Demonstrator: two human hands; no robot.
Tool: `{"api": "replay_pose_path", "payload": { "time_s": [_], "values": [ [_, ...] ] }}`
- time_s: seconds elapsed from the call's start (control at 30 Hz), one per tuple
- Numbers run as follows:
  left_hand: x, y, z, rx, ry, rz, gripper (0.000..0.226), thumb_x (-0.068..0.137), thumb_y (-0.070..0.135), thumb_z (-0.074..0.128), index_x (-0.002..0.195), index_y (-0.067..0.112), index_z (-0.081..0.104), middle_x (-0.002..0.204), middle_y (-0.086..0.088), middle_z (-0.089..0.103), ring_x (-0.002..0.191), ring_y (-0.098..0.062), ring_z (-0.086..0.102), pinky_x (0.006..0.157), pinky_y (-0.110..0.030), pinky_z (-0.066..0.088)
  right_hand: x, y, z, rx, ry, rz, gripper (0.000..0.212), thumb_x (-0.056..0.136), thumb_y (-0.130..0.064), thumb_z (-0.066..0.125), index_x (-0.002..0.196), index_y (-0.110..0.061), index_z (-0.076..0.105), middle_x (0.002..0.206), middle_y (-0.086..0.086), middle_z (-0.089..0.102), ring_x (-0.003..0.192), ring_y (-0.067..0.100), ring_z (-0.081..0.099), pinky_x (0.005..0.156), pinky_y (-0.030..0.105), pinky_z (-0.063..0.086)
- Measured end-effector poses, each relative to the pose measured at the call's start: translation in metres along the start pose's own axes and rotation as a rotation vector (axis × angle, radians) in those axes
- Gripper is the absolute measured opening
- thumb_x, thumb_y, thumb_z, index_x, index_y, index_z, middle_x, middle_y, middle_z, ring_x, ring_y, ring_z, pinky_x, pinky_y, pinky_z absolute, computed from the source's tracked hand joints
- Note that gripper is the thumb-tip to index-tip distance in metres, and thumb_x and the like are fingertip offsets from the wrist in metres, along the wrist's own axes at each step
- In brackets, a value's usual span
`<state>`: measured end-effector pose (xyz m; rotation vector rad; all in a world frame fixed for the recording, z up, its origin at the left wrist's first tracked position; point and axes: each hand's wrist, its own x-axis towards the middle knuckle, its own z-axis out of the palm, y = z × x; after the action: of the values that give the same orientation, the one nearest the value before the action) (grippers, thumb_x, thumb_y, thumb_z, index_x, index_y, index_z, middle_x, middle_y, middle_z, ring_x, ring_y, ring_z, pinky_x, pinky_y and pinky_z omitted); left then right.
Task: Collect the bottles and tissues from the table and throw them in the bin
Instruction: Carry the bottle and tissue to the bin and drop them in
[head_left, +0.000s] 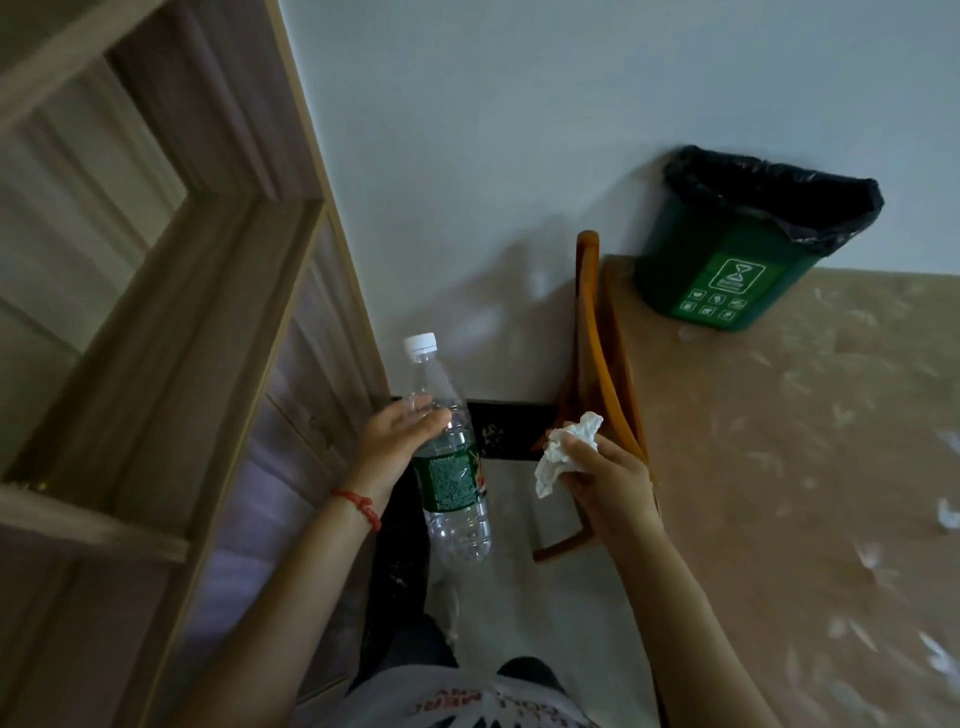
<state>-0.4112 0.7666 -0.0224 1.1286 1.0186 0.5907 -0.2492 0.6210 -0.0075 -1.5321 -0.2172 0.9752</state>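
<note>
Left hand: the left hand (400, 441) is wrapped around the upper body of a clear plastic bottle (449, 457); fingers closed on it above the green label; a red string bracelet (361, 506) sits on the wrist

Right hand: the right hand (605, 480) is pinched shut on a crumpled white tissue (569, 449), which sticks up and out past the fingertips

Bottle: upright with a slight lean, white cap on top; it looks empty or nearly so, though I cannot be sure; held in the air over the floor, not on the bench

Chair: a wooden chair (589, 364) stands between the hands and the bench, its curved back just beyond the right hand

Bench: the bench (779, 467) runs along the right, covered in a beige patterned cloth; small white scraps near its right edge may be more tissue, too blurred to tell

Bin: a green bin (727, 260) with a black liner stands on the far end of the bench against the wall, well apart from both hands

Step in hand: carrying both items to the bin, by my reading

Doing it well: bring each hand right over the bin's mouth before letting go; the tissue is light and would drift if tossed; drop the bottle low so it does not bounce out or tip the bin
</note>
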Motion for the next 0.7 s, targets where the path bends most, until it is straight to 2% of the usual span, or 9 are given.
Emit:
{"api": "replay_pose_path", "payload": {
  "time_s": [0.07, 0.17, 0.2, 0.27, 0.3, 0.4, 0.47, 0.6, 0.7],
  "values": [
    [0.025, 0.014, -0.005, 0.01, -0.013, 0.006, 0.064, 0.057, 0.029, 0.073, 0.112, -0.001, 0.059, 0.092, -0.005, 0.066, 0.08, -0.016, 0.062, 0.075, -0.022, 0.051, 0.014, -0.012, 0.015, 0.019, 0.011, -0.007, 0.011, 0.084, -0.013, 0.065, 0.075, -0.013, 0.07, 0.078, 0.008, 0.069, 0.079, 0.024, 0.065, 0.079, 0.039, 0.052],
    [0.058, 0.027, -0.009, 0.042, -0.041, 0.004, 0.075, 0.05, 0.043, 0.077, 0.111, 0.002, 0.061, 0.098, -0.006, 0.067, 0.09, -0.019, 0.062, 0.084, -0.029, 0.048, 0.035, -0.025, 0.029, 0.06, 0.028, -0.008, 0.011, 0.085, -0.011, 0.063, 0.077, -0.011, 0.07, 0.078, 0.007, 0.069, 0.08, 0.024, 0.065, 0.082, 0.039, 0.051],
    [0.067, 0.031, -0.009, 0.05, -0.049, -0.006, 0.071, 0.051, 0.043, 0.078, 0.107, 0.004, 0.062, 0.096, -0.005, 0.067, 0.088, -0.018, 0.062, 0.084, -0.029, 0.048, 0.042, -0.03, 0.032, 0.06, 0.031, -0.006, 0.01, 0.085, -0.011, 0.063, 0.079, -0.009, 0.07, 0.079, 0.008, 0.069, 0.081, 0.025, 0.064, 0.083, 0.04, 0.051],
    [0.084, 0.039, -0.007, 0.03, -0.05, -0.01, 0.044, 0.061, 0.031, 0.079, 0.097, 0.008, 0.065, 0.087, 0.0, 0.068, 0.082, -0.015, 0.062, 0.077, -0.027, 0.048, 0.058, -0.038, 0.038, 0.065, 0.038, -0.004, 0.009, 0.086, -0.01, 0.062, 0.084, -0.006, 0.069, 0.083, 0.011, 0.068, 0.084, 0.028, 0.063, 0.086, 0.043, 0.05],
    [0.094, 0.041, -0.006, 0.023, -0.051, -0.01, 0.043, 0.062, 0.03, 0.078, 0.096, 0.008, 0.065, 0.086, 0.001, 0.069, 0.081, -0.014, 0.063, 0.076, -0.027, 0.048, 0.067, -0.042, 0.04, 0.076, 0.041, -0.009, 0.01, 0.086, -0.009, 0.061, 0.088, -0.002, 0.068, 0.086, 0.013, 0.067, 0.087, 0.029, 0.063, 0.087, 0.043, 0.05],
    [0.12, 0.052, -0.001, 0.016, -0.074, 0.007, 0.083, 0.045, 0.047, 0.076, 0.111, 0.0, 0.06, 0.1, -0.008, 0.067, 0.088, -0.018, 0.063, 0.081, -0.029, 0.048, 0.095, -0.053, 0.044, 0.119, 0.061, -0.011, 0.021, 0.086, -0.006, 0.061, 0.1, 0.009, 0.064, 0.093, 0.015, 0.067, 0.092, 0.03, 0.064, 0.091, 0.045, 0.051],
    [0.137, 0.059, 0.004, 0.007, -0.088, 0.027, 0.089, 0.04, 0.05, 0.078, 0.112, 0.002, 0.06, 0.101, -0.007, 0.068, 0.087, -0.015, 0.065, 0.079, -0.027, 0.05, 0.113, -0.061, 0.046, 0.151, 0.068, 0.0, 0.019, 0.086, -0.006, 0.062, 0.1, 0.006, 0.065, 0.093, 0.013, 0.068, 0.092, 0.029, 0.065, 0.09, 0.044, 0.051],
    [0.171, 0.072, 0.023, 0.031, -0.139, 0.039, 0.069, 0.047, 0.048, 0.075, 0.103, 0.01, 0.065, 0.09, 0.001, 0.073, 0.08, -0.01, 0.068, 0.072, -0.022, 0.051, 0.146, -0.079, 0.044, 0.141, 0.103, -0.006, 0.018, 0.085, -0.01, 0.064, 0.099, 0.0, 0.068, 0.097, 0.018, 0.068, 0.092, 0.029, 0.065, 0.086, 0.039, 0.052],
    [0.194, 0.086, 0.04, 0.042, -0.154, 0.043, 0.045, 0.053, 0.038, 0.079, 0.091, 0.017, 0.067, 0.075, 0.008, 0.073, 0.071, -0.006, 0.067, 0.068, -0.024, 0.05, 0.169, -0.093, 0.037, 0.129, 0.111, -0.008, 0.012, 0.084, -0.014, 0.066, 0.091, -0.007, 0.072, 0.087, 0.014, 0.07, 0.085, 0.029, 0.066, 0.084, 0.042, 0.051]
  ]
}}
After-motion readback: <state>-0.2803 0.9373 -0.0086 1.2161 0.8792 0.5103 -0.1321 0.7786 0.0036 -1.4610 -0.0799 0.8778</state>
